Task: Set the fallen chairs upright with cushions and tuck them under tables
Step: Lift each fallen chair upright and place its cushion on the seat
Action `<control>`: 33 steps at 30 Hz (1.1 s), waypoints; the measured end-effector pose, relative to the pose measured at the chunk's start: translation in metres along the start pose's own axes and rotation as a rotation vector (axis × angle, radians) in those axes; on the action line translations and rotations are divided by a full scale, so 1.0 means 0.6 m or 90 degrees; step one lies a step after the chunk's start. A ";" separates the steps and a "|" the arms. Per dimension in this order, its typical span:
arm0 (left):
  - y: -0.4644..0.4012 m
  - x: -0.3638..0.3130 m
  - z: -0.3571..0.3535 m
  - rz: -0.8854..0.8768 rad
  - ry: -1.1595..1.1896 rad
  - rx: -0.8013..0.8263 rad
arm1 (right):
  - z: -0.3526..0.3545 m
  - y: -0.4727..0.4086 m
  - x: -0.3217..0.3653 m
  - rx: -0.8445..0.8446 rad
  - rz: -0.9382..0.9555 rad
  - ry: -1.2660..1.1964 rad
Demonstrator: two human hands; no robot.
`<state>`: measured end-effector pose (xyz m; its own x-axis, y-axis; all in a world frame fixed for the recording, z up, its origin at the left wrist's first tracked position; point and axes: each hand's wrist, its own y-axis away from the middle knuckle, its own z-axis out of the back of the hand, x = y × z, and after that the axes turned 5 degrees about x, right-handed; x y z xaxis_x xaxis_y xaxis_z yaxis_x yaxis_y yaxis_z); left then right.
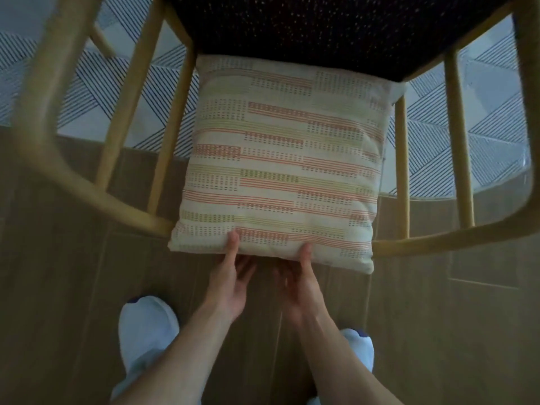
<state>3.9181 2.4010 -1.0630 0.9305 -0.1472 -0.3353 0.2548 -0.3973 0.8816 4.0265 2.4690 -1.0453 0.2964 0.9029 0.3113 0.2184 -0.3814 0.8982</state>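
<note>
Two hands: left hand [230,283] and right hand [298,283] pinch the cushion's [280,159] near edge.
Fingers: thumbs on top, fingers spread beneath.
Cushion: leaning against the chair [336,27] back.

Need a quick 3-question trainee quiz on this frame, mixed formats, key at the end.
1. True or false: the cushion lies flat on the floor.
2. Which hands grip the cushion's near edge? A) left only B) right only C) both
3. Fill in: the chair seat is dark and ______.

Key
1. False: it leans on the chair's back rail, over the seat.
2. C: left hand and right hand, thumbs on top, fingers under.
3. Speckled.
</note>
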 end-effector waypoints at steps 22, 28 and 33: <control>0.162 -0.096 -0.037 -0.114 -0.025 0.021 | -0.061 0.165 0.085 -0.063 0.026 0.016; 0.348 -0.176 -0.115 -0.058 -0.038 -0.047 | -0.132 0.349 0.154 -0.125 -0.010 0.043; 0.466 -0.263 -0.166 -0.059 -0.063 -0.091 | -0.201 0.458 0.193 -0.141 0.000 0.100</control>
<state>3.8687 2.4032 -0.7306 0.8726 -0.2077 -0.4421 0.3797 -0.2811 0.8814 4.0086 2.4930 -0.7250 0.1448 0.9290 0.3405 0.0039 -0.3447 0.9387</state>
